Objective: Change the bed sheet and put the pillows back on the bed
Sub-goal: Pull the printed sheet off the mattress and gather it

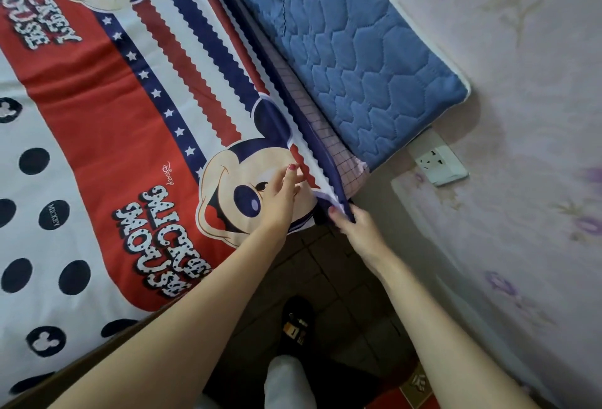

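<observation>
Fitting the red, white and navy cartoon-print cotton sheet (107,122) at the corner: left hand (280,195) lay flat on it, right hand (350,223) pinched its hem; tucking it under likely came next.

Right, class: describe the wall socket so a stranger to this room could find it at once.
Start at the floral wallpapered wall beside the bed. Follow the blue quilted pad leaning against it down to its lower corner. Just below sits the wall socket, a plain white plate with small dark slots, the only hard fitting on the patterned paper.

Cartoon-print bed sheet (136,122) across bed
</observation>
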